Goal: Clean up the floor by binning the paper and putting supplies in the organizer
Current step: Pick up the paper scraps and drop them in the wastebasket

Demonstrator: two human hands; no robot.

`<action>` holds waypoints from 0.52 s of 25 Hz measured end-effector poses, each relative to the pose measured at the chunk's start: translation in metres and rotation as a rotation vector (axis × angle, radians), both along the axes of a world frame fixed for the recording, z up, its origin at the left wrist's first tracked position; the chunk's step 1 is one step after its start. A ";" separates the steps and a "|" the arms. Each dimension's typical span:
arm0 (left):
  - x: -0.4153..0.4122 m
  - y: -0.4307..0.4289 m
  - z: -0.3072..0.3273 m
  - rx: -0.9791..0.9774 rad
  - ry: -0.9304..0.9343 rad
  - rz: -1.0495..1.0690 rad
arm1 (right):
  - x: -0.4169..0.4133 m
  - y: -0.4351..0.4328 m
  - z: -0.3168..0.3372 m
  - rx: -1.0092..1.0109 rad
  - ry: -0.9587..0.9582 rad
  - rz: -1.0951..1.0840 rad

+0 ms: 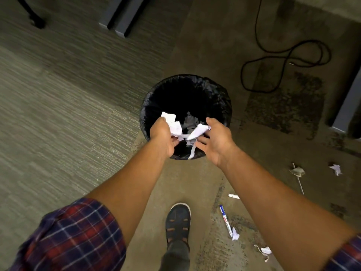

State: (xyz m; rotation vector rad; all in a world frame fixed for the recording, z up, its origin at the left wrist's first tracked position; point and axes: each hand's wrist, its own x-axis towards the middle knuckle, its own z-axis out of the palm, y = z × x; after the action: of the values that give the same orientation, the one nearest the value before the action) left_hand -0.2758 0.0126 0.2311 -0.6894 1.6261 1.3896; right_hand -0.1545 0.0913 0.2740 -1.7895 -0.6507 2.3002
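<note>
A round bin (pixel 185 83) lined with a black bag stands on the carpet ahead of me. Both my hands are over its near rim. My left hand (pixel 163 136) grips crumpled white paper (pixel 174 126). My right hand (pixel 216 140) has its fingers spread, with its fingertips on another white paper scrap (pixel 199 131). A paper strip hangs down between the two hands. More paper (pixel 188 122) lies inside the bin. On the floor to the right lie a blue-and-white marker (pixel 225 220), a small white tube (pixel 233 196), and paper scraps (pixel 336 169).
A thin stick with crumpled paper (pixel 298 172) lies on the floor at right. A black cable (pixel 283 61) coils behind the bin. Grey furniture legs (pixel 121 18) stand at the back, another (pixel 349 106) at right. My shoe (pixel 178 222) is below the bin.
</note>
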 end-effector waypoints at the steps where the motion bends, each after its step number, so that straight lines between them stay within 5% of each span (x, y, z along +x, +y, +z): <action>1: -0.001 0.000 0.005 -0.016 -0.010 -0.015 | 0.001 0.001 -0.001 0.006 -0.008 0.021; 5: 0.003 -0.009 0.012 -0.063 0.009 -0.066 | 0.018 0.007 -0.003 0.037 0.037 0.006; 13: 0.093 -0.014 0.035 -0.019 0.667 -0.330 | 0.143 0.020 -0.008 0.362 -0.144 0.017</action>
State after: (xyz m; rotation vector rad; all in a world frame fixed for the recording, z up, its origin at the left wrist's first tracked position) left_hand -0.1831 -0.0013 0.2656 0.0677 2.1436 1.4329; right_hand -0.0113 0.1114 0.2663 -1.7852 -1.0335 1.9186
